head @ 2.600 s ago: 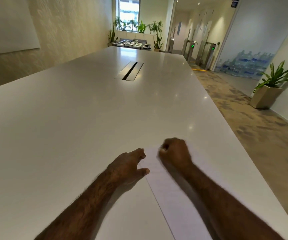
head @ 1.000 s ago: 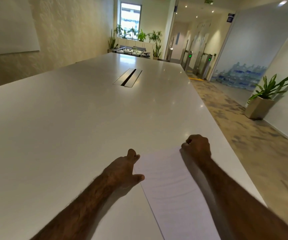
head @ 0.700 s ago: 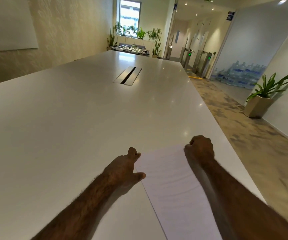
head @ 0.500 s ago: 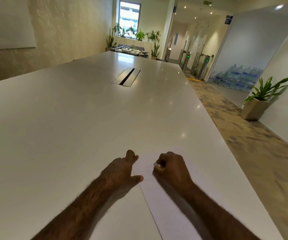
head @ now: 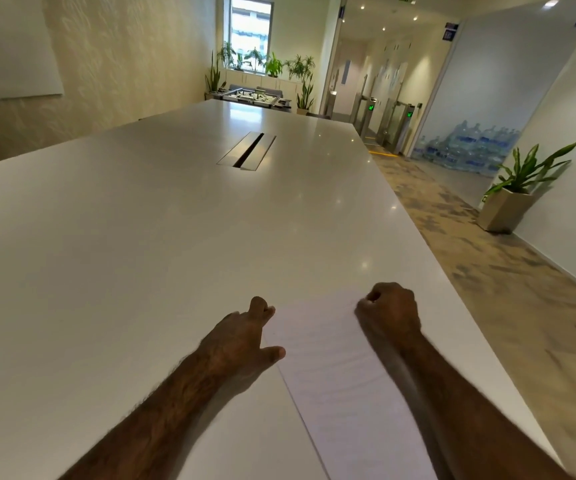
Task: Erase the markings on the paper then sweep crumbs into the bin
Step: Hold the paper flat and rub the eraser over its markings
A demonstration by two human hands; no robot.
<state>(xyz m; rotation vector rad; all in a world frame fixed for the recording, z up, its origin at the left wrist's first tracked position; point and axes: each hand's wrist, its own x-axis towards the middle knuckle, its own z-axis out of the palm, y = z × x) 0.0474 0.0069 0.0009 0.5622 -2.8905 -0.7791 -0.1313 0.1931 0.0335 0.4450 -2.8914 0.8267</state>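
Lengthwise, paper (head: 335, 372) points away between both hands.

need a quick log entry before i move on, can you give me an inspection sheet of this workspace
Surface: long white table, glossy, with ceiling lights reflected in it.
Job's things: paper lies flat near the table's right edge, faint lines on it; a small pale thing, likely an eraser, shows inside the fist. No bin or crumbs seen.
Clutter: nothing seen.
Hands: left hand rests on the paper's left edge, fingers spread; right hand is curled into a fist on the paper's far right part.
Cables: nothing seen; a slotted hatch sits mid-table.
Surroundings: potted plant on the floor at right, stacked water bottles, turnstile gates, window with plants.
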